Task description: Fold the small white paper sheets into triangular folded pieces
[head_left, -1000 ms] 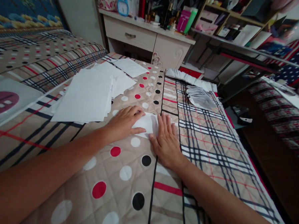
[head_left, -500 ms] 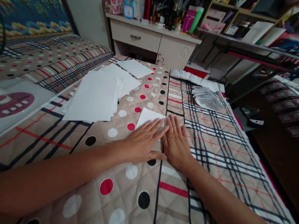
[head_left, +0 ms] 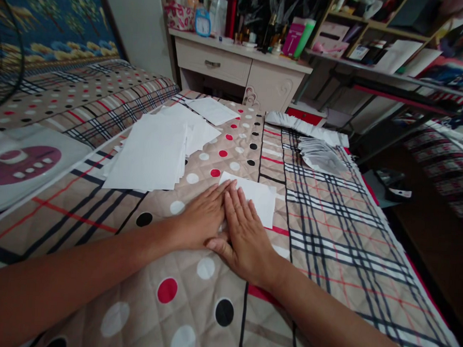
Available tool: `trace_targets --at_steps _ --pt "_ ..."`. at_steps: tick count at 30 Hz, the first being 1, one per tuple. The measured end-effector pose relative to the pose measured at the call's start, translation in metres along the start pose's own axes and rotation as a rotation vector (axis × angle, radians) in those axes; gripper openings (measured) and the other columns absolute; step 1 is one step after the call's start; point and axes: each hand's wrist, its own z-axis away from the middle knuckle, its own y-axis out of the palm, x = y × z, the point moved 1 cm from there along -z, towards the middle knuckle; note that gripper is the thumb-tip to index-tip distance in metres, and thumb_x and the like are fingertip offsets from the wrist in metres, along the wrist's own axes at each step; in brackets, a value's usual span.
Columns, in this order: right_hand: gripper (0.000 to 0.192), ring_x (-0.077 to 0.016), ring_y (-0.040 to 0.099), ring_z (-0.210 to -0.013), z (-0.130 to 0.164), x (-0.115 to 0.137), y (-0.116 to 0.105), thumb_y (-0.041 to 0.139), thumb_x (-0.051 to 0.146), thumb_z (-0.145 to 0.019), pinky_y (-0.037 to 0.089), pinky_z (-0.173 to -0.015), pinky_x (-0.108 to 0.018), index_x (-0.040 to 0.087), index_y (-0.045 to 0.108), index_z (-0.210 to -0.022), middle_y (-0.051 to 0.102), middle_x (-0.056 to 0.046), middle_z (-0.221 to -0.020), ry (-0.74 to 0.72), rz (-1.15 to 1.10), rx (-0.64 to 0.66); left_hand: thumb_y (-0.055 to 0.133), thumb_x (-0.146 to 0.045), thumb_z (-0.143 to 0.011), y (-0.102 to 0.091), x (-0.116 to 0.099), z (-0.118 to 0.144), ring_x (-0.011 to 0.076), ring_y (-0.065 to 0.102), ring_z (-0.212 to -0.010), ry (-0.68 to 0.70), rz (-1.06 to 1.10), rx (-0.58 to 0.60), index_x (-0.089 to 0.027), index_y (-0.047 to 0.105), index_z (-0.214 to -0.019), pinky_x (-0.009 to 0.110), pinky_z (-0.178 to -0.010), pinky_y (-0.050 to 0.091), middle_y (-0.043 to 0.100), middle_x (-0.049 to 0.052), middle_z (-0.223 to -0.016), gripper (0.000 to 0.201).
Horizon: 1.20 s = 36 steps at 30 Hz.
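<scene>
A small white sheet of paper [head_left: 265, 198], perhaps folded, lies on the quilted bedspread [head_left: 193, 311]. Flat across its left part rests my right hand [head_left: 246, 226], fingers stretched out and thumb spread to the left. My left hand [head_left: 204, 216] lies flat against the paper's left edge, partly covered by the right hand's fingertips and thumb. Neither hand grips anything. Up and to the left is a loose stack of larger white paper sheets [head_left: 147, 151], with another white sheet [head_left: 213, 110] behind it.
A long row of standing folded white papers [head_left: 304, 124] and a fanned bundle of papers [head_left: 320, 153] lie at the far right of the bed. A plastic bag with a purple print [head_left: 34, 158] is at left. Beyond the bed stand a white dresser [head_left: 212, 53] and a shelf desk [head_left: 365, 66].
Both hands have moved left over the small paper. The right hand now covers the paper's left part, and its right part shows. The camera view has shifted slightly.
</scene>
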Motion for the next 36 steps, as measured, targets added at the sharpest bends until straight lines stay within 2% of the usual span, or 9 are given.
trace_targets --at_steps 4,7,9,11,14,19,25,29,36 --pt "0.094 -0.0286 0.003 -0.151 0.028 -0.018 -0.004 0.026 0.072 -0.096 0.024 -0.12 -0.053 -0.002 0.022 -0.155 0.006 -0.019 -0.159 -0.058 0.063 0.01 0.042 -0.074 -0.088 -0.006 0.001 0.002 0.0283 -0.002 -0.151 0.009 0.011 -0.021 -0.005 0.014 -0.155 0.046 -0.125 0.014 -0.004 0.017 -0.16 0.099" --pt "0.089 -0.0282 0.005 -0.151 0.046 -0.033 -0.01 0.025 0.068 -0.098 0.025 -0.12 -0.053 -0.001 0.023 -0.154 0.009 -0.02 -0.159 -0.044 0.113 0.013 0.043 -0.066 -0.093 -0.013 0.0 0.005 0.032 0.001 -0.151 0.107 -0.003 -0.074 -0.011 0.02 -0.155 0.054 -0.123 0.015 -0.002 0.017 -0.16 0.086" --pt "0.089 -0.0287 0.006 -0.151 0.053 -0.037 -0.012 0.025 0.067 -0.099 0.026 -0.12 -0.052 -0.002 0.023 -0.154 0.01 -0.02 -0.159 -0.027 0.128 0.003 0.045 -0.053 -0.097 -0.017 -0.004 0.007 0.0307 0.01 -0.15 0.221 -0.026 -0.134 -0.018 0.034 -0.15 0.056 -0.122 0.015 0.01 0.011 -0.161 0.064" --pt "0.088 -0.0297 0.007 -0.151 0.054 -0.036 -0.011 0.025 0.067 -0.099 0.026 -0.119 -0.053 -0.003 0.024 -0.154 0.009 -0.021 -0.159 -0.015 0.146 0.002 0.045 -0.042 -0.099 -0.018 -0.008 0.007 0.0264 0.027 -0.144 0.3 -0.032 -0.199 -0.021 0.049 -0.14 0.052 -0.121 0.021 0.032 0.007 -0.154 0.046" --pt "0.084 -0.0335 0.007 -0.15 0.052 -0.031 -0.012 0.026 0.066 -0.099 0.023 -0.118 -0.059 0.0 0.033 -0.152 0.009 -0.02 -0.159 -0.013 0.18 -0.004 0.048 -0.035 -0.098 -0.019 -0.012 0.005 0.0222 0.046 -0.125 0.303 -0.008 -0.26 -0.02 0.058 -0.128 0.045 -0.114 0.035 0.053 0.005 -0.134 0.035" --pt "0.074 -0.0339 0.01 -0.149 0.049 -0.023 -0.02 0.032 0.064 -0.099 0.016 -0.119 -0.058 0.009 0.049 -0.144 0.014 -0.013 -0.16 -0.075 0.212 -0.038 0.054 -0.034 -0.095 -0.02 -0.014 0.005 0.0241 0.048 -0.118 0.284 -0.006 -0.263 -0.019 0.064 -0.114 0.045 -0.104 0.042 0.055 0.006 -0.126 0.027" --pt "0.063 -0.0312 0.038 -0.131 0.049 -0.018 -0.026 0.035 0.057 -0.101 0.019 -0.119 -0.054 0.008 0.06 -0.132 0.052 -0.014 -0.135 -0.004 0.18 -0.058 0.049 -0.032 -0.098 -0.026 -0.013 0.011 0.0223 0.052 -0.109 0.247 -0.133 -0.327 -0.017 0.064 -0.114 0.041 -0.089 0.044 0.061 0.003 -0.118 0.027" --pt "0.059 -0.0318 0.042 -0.122 0.052 -0.016 -0.028 0.039 0.052 -0.101 0.022 -0.117 -0.052 0.005 0.063 -0.125 0.055 -0.015 -0.126 0.032 0.216 -0.091 0.05 -0.027 -0.097 -0.026 -0.009 0.016 0.0206 0.053 -0.109 0.216 -0.161 -0.386 -0.016 0.067 -0.108 0.039 -0.089 0.043 0.063 0.001 -0.114 0.023" --pt "0.043 -0.0299 0.045 -0.118 0.055 -0.017 -0.029 0.042 0.04 -0.101 0.028 -0.112 -0.05 0.008 0.066 -0.116 0.057 -0.013 -0.121 0.078 0.216 -0.129 0.054 -0.02 -0.093 -0.027 0.009 0.034 0.0206 0.056 -0.104 0.175 -0.217 -0.444 -0.014 0.07 -0.101 0.037 -0.084 0.045 0.065 0.0 -0.111 0.018"
